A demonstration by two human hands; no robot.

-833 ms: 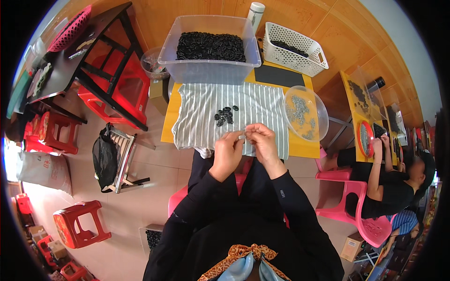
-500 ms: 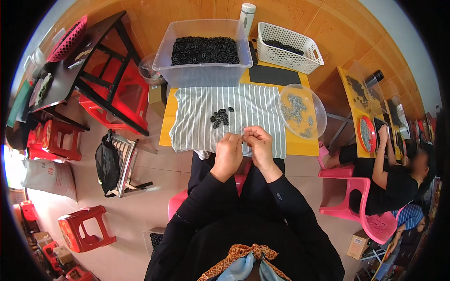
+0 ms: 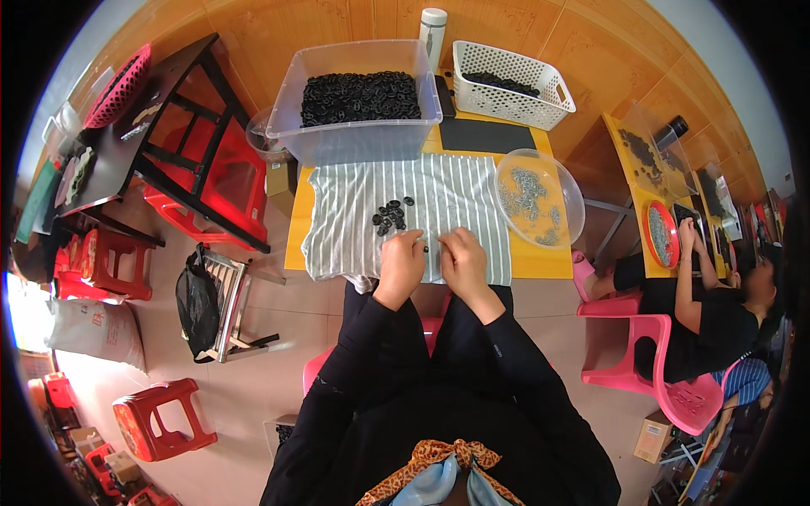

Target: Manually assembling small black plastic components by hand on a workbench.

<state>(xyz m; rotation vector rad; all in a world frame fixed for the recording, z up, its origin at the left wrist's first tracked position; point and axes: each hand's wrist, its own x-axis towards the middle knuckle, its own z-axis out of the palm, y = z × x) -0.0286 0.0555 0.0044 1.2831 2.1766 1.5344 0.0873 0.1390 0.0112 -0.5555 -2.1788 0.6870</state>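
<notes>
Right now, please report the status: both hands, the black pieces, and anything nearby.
Left hand, right hand: apart, over striped cloth, grip unclear. Black pieces: loose cluster beyond left hand. Translucent bin farther back.

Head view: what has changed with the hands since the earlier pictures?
The left hand and right hand, fingers together earlier, have drawn apart sideways, leaving a gap over the striped cloth. A small dark piece now shows by the left fingers; whether it is held is unclear. The black pile, clear bin and round tray stayed put.
</notes>
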